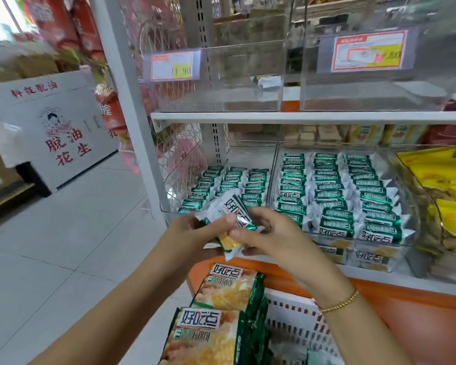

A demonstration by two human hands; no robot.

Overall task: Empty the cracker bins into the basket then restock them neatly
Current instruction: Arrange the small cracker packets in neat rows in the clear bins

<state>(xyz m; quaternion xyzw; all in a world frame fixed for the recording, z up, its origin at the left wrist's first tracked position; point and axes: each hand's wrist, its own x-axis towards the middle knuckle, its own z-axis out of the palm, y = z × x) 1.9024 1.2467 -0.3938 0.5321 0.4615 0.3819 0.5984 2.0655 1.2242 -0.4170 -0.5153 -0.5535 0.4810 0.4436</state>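
Observation:
Both hands hold a small stack of green-and-white cracker packets in front of the lower shelf. My left hand grips the stack from the left, and my right hand pinches it from the right with the thumb on top. Just behind them is the left clear bin, part filled with neat rows of packets. The right clear bin is full of packets in tidy rows. Below, a white basket holds large cracker bags.
Two clear bins on the upper shelf are nearly bare, with price tags on their fronts. A bin of yellow snack bags stands at the right. A white sign board stands on the tiled floor at the left.

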